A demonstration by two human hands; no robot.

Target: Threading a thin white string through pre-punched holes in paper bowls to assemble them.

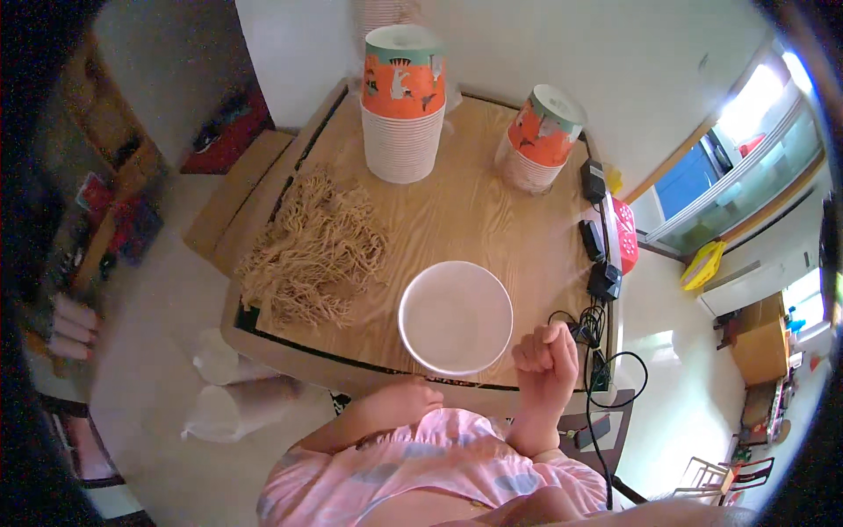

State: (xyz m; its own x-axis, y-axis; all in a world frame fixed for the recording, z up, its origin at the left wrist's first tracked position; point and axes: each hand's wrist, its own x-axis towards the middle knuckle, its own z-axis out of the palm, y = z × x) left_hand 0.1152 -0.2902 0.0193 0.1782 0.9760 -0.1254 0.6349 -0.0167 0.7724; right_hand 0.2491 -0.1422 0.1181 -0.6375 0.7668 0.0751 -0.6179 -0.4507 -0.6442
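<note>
Standing close to the front edge of a wood-topped table [474, 220], a white paper tub [456, 318] faces mouth up. The right hand [546, 351] is clenched just beside it; the left hand [413, 400] curls near that edge, its grip too hidden to tell. Tangled tan strands [316, 250] reach the left edge, black adapters [604, 281] line the right. Wood surface stretches back to a tall tub stack [404, 145] and a shorter stack [537, 136], both topped with orange-and-green printed animal shapes.

Rear cup stack [383, 12]: cut @ top | L hand [416, 399]: fingertips hid.
</note>
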